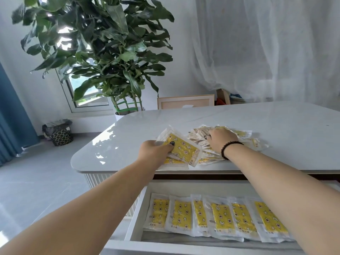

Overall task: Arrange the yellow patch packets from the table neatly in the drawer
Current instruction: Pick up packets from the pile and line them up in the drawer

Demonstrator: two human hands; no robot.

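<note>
My left hand grips a small stack of yellow patch packets over the table's front edge, thumb on the top packet. To its right, my right hand rests on a loose pile of packets on the white table; its fingertips are hidden, so whether it holds one is unclear. Below, the white drawer is pulled out. A row of several yellow packets lies overlapping inside it. My right forearm covers the row's right end.
A large potted plant stands behind the table's far left corner. A picture frame leans behind the table. On the floor at left sits a small lined bin. White curtains hang at right, a blue curtain at far left.
</note>
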